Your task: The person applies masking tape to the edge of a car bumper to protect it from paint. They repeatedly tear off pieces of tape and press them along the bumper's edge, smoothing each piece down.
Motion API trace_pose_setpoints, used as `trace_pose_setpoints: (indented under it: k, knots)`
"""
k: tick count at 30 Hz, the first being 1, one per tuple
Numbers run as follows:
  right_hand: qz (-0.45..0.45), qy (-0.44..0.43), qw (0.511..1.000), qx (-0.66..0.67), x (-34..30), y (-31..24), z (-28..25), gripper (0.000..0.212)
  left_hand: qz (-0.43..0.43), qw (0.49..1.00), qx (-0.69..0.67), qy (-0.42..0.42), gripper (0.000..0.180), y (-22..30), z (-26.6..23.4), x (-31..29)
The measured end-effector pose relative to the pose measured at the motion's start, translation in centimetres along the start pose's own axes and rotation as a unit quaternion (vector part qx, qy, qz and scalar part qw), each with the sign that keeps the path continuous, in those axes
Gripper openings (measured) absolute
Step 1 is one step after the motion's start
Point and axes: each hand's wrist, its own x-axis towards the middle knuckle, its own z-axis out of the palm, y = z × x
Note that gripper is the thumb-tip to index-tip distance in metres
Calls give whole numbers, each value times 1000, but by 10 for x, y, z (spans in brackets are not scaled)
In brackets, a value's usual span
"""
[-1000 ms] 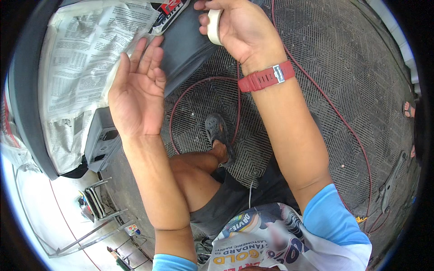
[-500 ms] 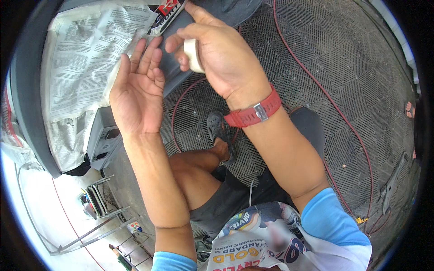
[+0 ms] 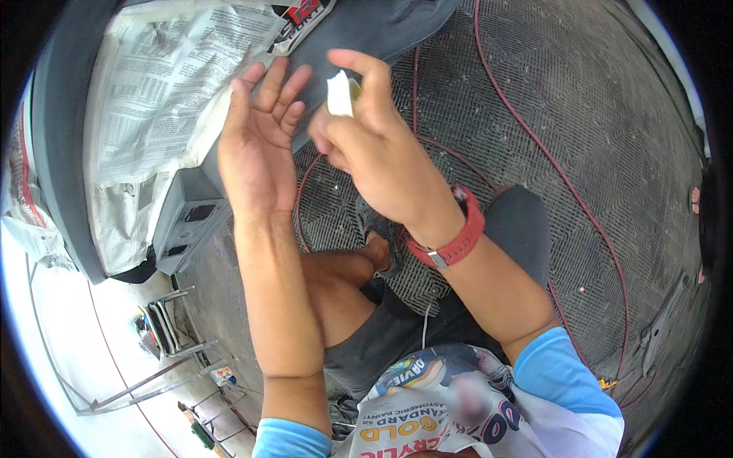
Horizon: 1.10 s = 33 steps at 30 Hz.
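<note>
A roll of cream masking tape (image 3: 339, 97) sits in my right hand (image 3: 385, 156), its fingers curled around it, just right of my left hand. My left hand (image 3: 262, 156) is palm up with its fingers apart and holds nothing that I can see. Its fingertips lie over the lower right edge of a newspaper sheet (image 3: 168, 99); whether they touch it I cannot tell. The sheet covers part of a dark grey vehicle panel (image 3: 374, 34), with pale tape along its border. A red, black and white sticker (image 3: 304, 23) shows at the sheet's upper right corner.
A red hose (image 3: 546, 145) runs over the textured dark mat floor (image 3: 626, 137). At the lower left stands a metal frame (image 3: 145, 393). A long flat metal piece (image 3: 663, 320) lies at the right. Someone's toes (image 3: 695, 200) show at the right rim.
My right hand has turned over, from palm showing to its back showing, and moved slightly down with the tape roll. My left hand has shifted a little right in the picture.
</note>
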Motion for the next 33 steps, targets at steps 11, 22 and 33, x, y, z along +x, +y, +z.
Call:
trace_pose_setpoints:
  k: [11,22,33]
  knots:
    - [-72,-101,972,-202,-37,15,-38,86,-5,896,400,-192,24,15,-3,-21]
    - [117,-102,950,-269,-26,-9,-70,16,255,853,454,-3,11,18,-2,-22]
    - [-180,206,957,-97,-39,10,-30,64,368,846,375,92,9,23,-23,-15]
